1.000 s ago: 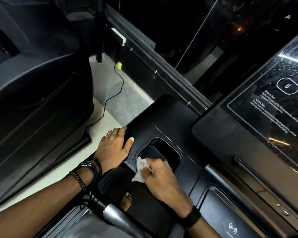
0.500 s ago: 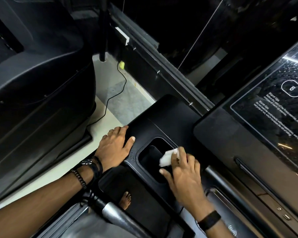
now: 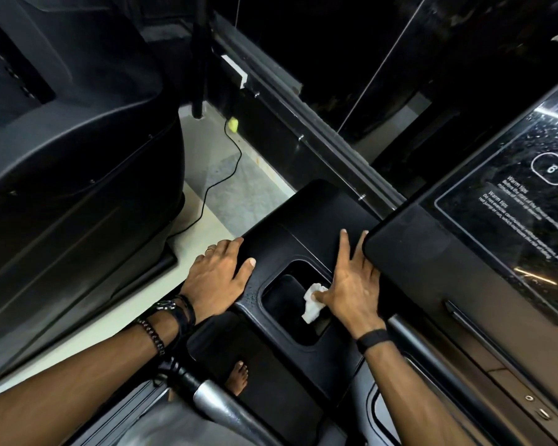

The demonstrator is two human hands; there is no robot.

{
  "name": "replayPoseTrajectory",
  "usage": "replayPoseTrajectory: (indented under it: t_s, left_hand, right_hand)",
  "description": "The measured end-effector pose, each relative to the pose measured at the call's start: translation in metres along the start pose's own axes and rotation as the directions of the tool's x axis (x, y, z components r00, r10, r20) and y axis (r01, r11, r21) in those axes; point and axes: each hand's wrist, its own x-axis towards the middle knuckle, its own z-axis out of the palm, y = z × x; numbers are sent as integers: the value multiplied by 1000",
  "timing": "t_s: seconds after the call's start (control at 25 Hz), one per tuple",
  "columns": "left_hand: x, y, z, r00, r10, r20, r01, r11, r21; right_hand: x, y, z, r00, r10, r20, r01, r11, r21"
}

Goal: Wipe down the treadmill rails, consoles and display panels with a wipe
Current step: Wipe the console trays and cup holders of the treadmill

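Note:
The black treadmill console (image 3: pixel 316 217) fills the middle, with a cup-holder recess (image 3: pixel 284 304) sunk into it. My left hand (image 3: pixel 219 275) rests flat on the console's left edge, fingers straight, holding nothing. My right hand (image 3: pixel 351 284) lies flat along the recess's right rim. Its straight fingers reach forward under the corner of the display panel (image 3: pixel 509 220). The right thumb presses a crumpled white wipe (image 3: pixel 313 302) against the recess's inner right wall, and the wipe's lower end hangs into the recess.
A second black machine (image 3: pixel 78 175) stands close on the left, across a strip of pale floor (image 3: pixel 213 175) with a thin black cable. A silver-and-black handrail (image 3: pixel 213 397) crosses below my left wrist. A bare foot (image 3: pixel 237 376) shows on the deck.
My right hand came out of the recess and slid forward along its right side. The wipe, held under the fingertips before, is now under the thumb. My left hand stayed put.

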Motion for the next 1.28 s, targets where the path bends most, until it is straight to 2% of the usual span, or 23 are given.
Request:
replayPoseTrajectory:
  t_s: [0.12, 0.28, 0.44, 0.56, 0.72, 0.84, 0.96, 1.08, 1.28]
  left_hand:
    - [0, 2, 0, 1000, -14, -16, 14, 1000, -4]
    - [0, -1, 1, 1000, -8, -13, 8, 1000, -16]
    - [-2, 2, 0, 1000, -6, -22, 6, 1000, -16]
    - [-2, 1, -3, 1000, 1, -16, -1, 1000, -25]
    - [-3, 2, -2, 1000, -9, -10, 9, 1000, -13]
    - [-2, 2, -3, 1000, -7, -10, 7, 1000, -22]
    - [-2, 2, -2, 1000, -9, -19, 9, 1000, -16]
    - [-1, 2, -1, 1000, -2, -22, 2, 1000, -15]
    - [-1, 2, -1, 1000, -12, -8, 12, 1000, -14]
  right_hand:
    - [7, 1, -8, 994, -60, -95, 68, 994, 89]
    - [10, -7, 4, 997, -82, -4, 82, 996, -44]
    - [20, -18, -5, 970, -151, -191, 160, 987, 33]
    - [29, -26, 6, 985, -126, -116, 120, 991, -55]
    - [36, -35, 19, 953, -195, -230, 156, 972, -177]
    - [31, -36, 26, 972, -154, -178, 121, 976, -181]
    - [18, -29, 20, 963, -142, -231, 123, 988, -93]
    - [0, -12, 12, 950, -75, -304, 110, 989, 99]
    - [-21, 22, 19, 938, 66, -339, 86, 906, 415]
